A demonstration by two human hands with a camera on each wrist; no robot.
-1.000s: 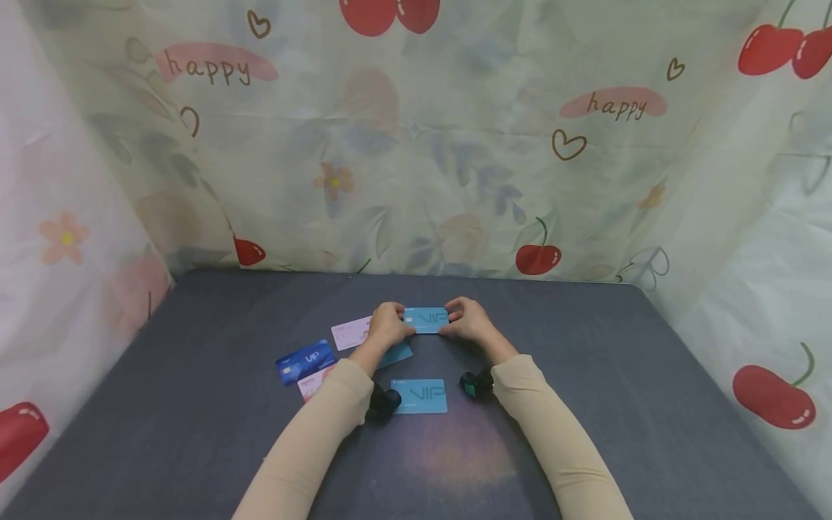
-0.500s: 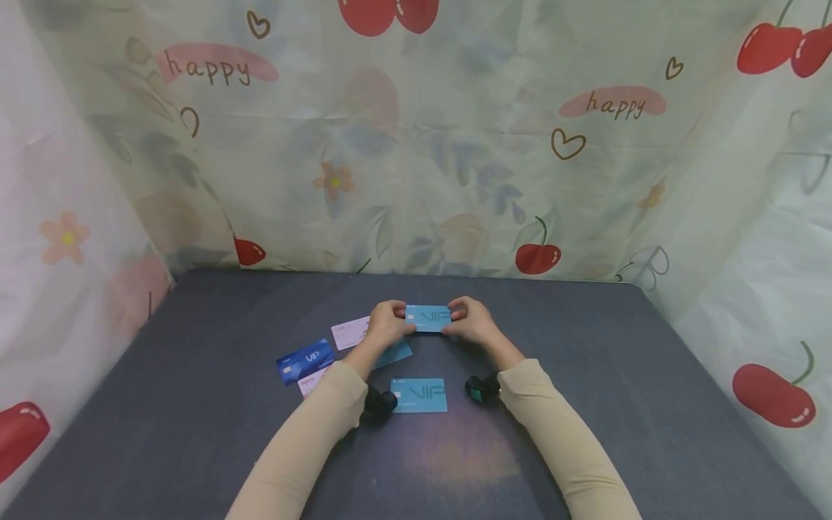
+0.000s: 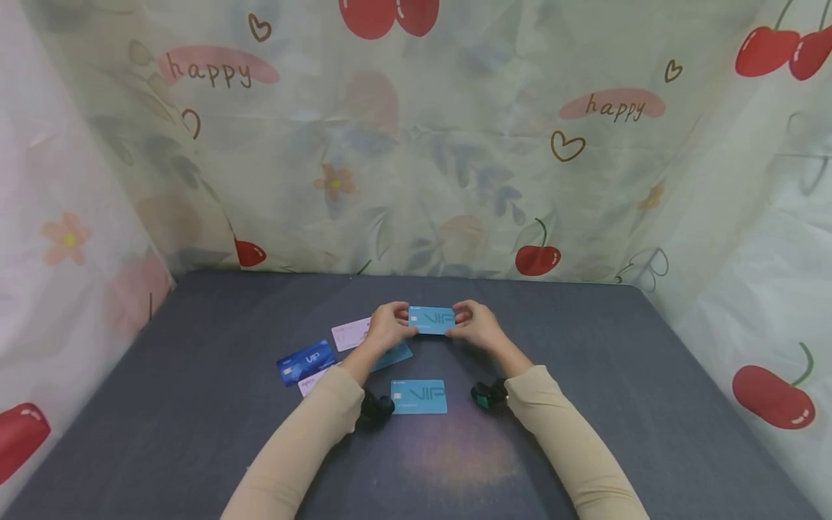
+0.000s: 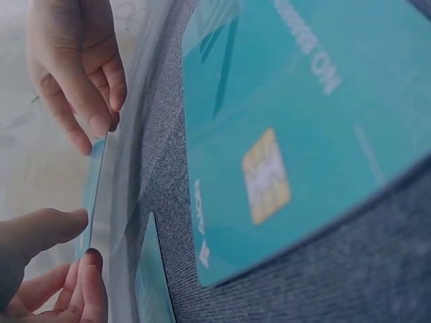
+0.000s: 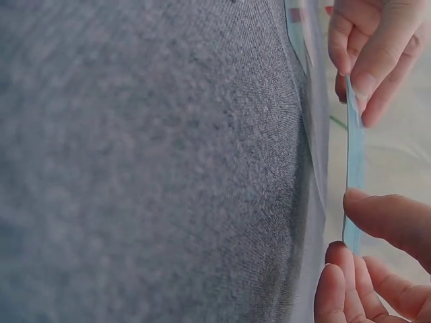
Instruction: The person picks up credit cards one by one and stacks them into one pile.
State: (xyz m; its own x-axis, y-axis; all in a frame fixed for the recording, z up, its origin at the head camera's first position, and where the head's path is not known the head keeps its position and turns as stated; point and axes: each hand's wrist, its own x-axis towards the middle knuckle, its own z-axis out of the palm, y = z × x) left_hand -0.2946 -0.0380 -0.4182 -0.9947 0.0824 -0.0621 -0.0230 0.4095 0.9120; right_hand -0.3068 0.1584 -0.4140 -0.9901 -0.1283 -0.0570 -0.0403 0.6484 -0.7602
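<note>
A light blue VIP card (image 3: 432,320) is raised above the table between both hands, its printed face toward the head camera. My left hand (image 3: 388,325) pinches its left end between thumb and fingers, and my right hand (image 3: 479,323) pinches the opposite end. Seen nearly edge-on in the right wrist view, the same card (image 5: 354,161) looks thin and straight. A second light blue VIP card (image 3: 419,397) lies flat on the table nearer the body, below the hands. In the left wrist view this lying card (image 4: 310,161) fills the right side, its gold chip showing.
Left of the hands, several cards lie on the dark table (image 3: 195,433): a dark blue VIP card (image 3: 306,362), a pale pink card (image 3: 349,334), another pink card (image 3: 317,381) and a teal card (image 3: 393,356). Left hand and sleeve partly cover them. A patterned curtain (image 3: 416,166) stands behind.
Both hands have shifted slightly to the right with the card between them. The grip looks the same, and the cards on the table have stayed put.
</note>
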